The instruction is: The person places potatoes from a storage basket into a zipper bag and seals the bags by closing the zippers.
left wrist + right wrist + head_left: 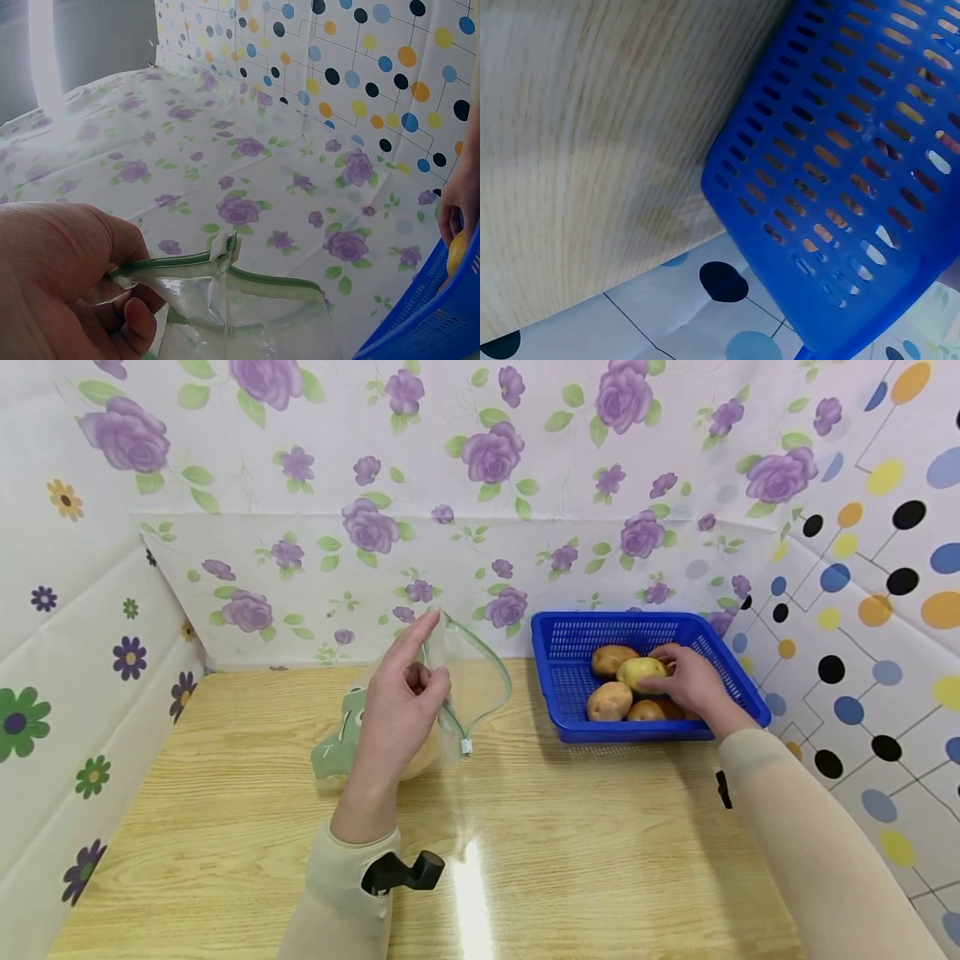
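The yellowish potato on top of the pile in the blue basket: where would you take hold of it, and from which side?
Grip the yellowish potato across its rounded middle, coming from above. It lies uppermost on the other potatoes, and the blue basket walls block a low side approach. The right hand already reaches it from the right, fingers over its top; the head view doesn't show whether they have closed.

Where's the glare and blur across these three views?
Head view: a bright glare streak on the wooden table, otherwise sharp and evenly lit. Left wrist view: blown-out light at the upper left, the left hand large and soft, the zip bag rim fairly sharp. Right wrist view: the table grain smeared and soft, the blue basket wall sharper.
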A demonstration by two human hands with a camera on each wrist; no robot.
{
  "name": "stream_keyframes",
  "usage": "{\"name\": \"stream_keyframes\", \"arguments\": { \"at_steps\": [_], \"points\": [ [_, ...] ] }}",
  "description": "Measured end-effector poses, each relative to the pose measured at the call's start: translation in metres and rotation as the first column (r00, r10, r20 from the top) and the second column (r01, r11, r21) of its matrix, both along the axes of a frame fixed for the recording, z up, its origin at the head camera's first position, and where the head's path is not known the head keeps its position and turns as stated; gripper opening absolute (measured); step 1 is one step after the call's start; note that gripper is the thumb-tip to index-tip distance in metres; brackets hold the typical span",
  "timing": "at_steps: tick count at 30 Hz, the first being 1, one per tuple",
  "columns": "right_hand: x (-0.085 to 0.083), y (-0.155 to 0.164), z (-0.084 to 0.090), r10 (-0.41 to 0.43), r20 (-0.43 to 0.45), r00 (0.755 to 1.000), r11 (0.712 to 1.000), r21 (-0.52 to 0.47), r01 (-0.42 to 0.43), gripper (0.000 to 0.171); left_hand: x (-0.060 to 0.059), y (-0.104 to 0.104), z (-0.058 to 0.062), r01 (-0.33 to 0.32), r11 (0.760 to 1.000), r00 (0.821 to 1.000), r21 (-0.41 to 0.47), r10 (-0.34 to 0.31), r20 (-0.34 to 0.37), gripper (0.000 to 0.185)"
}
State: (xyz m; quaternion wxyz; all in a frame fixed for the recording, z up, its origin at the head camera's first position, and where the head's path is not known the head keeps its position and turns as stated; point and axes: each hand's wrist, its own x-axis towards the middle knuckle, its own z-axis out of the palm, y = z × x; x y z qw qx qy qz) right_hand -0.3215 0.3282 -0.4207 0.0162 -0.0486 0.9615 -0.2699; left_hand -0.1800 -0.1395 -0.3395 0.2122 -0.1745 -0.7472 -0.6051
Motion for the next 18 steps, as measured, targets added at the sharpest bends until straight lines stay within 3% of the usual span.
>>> {"name": "stream_keyframes", "arguments": {
  "at_steps": [18],
  "points": [
    [0.016, -0.028, 0.038, -0.031, -0.13, 0.991, 0.996, -0.083, 0.02, 0.065, 0.0, -0.001, -0.001, 0.0, 1.0, 1.0, -0.005, 0.0, 0.003, 0.071]
  ]
}}
